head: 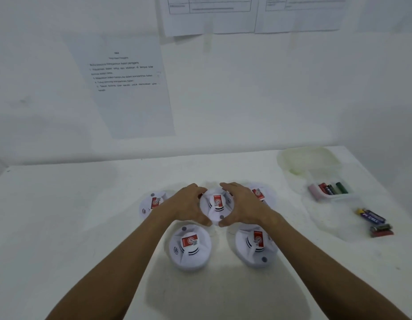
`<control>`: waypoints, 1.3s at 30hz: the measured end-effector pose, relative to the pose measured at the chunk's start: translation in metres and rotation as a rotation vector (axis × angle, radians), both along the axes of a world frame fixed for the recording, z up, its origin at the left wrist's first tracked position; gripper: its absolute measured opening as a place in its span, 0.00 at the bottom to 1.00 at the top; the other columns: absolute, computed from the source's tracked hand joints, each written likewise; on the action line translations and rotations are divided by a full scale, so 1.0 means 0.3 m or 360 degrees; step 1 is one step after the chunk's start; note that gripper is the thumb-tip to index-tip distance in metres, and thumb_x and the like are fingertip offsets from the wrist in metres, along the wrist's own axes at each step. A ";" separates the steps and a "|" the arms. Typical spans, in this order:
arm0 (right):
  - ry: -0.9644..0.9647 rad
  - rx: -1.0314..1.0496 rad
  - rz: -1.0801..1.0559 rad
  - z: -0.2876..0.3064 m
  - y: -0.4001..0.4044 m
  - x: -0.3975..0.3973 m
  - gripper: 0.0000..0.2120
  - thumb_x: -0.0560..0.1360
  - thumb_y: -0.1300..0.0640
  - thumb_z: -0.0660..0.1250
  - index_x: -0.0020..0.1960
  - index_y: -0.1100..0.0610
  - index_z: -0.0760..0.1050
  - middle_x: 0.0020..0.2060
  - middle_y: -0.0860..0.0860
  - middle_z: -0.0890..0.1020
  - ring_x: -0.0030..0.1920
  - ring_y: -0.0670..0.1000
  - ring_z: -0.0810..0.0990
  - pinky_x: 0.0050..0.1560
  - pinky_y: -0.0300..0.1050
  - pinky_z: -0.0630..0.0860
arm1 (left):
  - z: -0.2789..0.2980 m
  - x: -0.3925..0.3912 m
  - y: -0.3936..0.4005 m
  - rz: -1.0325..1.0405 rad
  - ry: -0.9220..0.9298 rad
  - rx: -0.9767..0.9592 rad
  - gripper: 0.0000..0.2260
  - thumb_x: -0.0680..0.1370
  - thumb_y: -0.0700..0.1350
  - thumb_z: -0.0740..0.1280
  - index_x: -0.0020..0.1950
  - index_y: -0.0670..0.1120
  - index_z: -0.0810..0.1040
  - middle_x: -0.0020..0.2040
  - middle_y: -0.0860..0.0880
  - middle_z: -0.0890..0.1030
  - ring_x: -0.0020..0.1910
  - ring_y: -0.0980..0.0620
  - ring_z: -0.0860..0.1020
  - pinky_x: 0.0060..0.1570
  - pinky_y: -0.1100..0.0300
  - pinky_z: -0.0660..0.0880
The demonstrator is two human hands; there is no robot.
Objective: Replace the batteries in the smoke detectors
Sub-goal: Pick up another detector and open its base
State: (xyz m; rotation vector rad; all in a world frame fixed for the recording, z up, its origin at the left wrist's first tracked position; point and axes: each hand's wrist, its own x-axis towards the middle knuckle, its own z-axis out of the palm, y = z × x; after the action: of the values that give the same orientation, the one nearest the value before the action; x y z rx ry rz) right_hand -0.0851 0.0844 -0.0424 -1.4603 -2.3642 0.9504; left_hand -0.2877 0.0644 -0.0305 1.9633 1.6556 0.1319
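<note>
Several round white smoke detectors with red labels lie on the white table. My left hand (188, 205) and my right hand (243, 205) both grip the middle detector (217, 205), one on each side of its rim. Others rest around it: far-left detector (153, 203), far-right detector (260, 194) partly behind my right hand, near-left detector (190, 245), near-right detector (254, 243). A clear tray (334, 199) at the right holds several batteries (332, 188). Loose batteries (374, 221) lie nearer on the right.
A clear lid or container (309, 159) sits at the back right corner behind the tray. Printed sheets (128, 84) hang on the white wall behind the table. The table's left edge runs near the wall corner.
</note>
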 end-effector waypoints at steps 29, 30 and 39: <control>0.1105 -0.0179 0.0194 0.308 -0.064 0.574 0.46 0.59 0.69 0.80 0.69 0.49 0.62 0.61 0.43 0.75 0.63 0.46 0.75 0.53 0.44 0.79 | 0.365 0.499 -0.142 -0.0043 -0.0730 0.0483 0.42 0.61 0.50 0.82 0.69 0.65 0.64 0.59 0.63 0.77 0.52 0.59 0.78 0.48 0.66 0.77; 0.1094 -0.0155 0.0197 0.304 -0.067 0.583 0.47 0.59 0.69 0.81 0.70 0.49 0.62 0.62 0.44 0.75 0.64 0.47 0.75 0.55 0.44 0.79 | 0.372 0.509 -0.144 -0.0054 -0.0712 0.0512 0.41 0.61 0.49 0.82 0.68 0.64 0.66 0.58 0.63 0.77 0.51 0.59 0.78 0.46 0.67 0.77; 0.1072 0.0023 0.0058 0.284 -0.094 0.695 0.52 0.52 0.59 0.85 0.70 0.44 0.64 0.61 0.37 0.74 0.64 0.41 0.73 0.55 0.36 0.78 | 0.390 0.652 -0.146 -0.0135 -0.0632 0.0609 0.39 0.63 0.55 0.81 0.71 0.57 0.70 0.58 0.62 0.77 0.54 0.60 0.76 0.45 0.71 0.73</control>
State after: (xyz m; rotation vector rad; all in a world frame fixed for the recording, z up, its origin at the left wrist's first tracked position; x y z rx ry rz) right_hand 0.1234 0.0561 0.0429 -0.8905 -1.8910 1.1952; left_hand -0.0922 0.0205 0.0864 2.1008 1.3550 0.8029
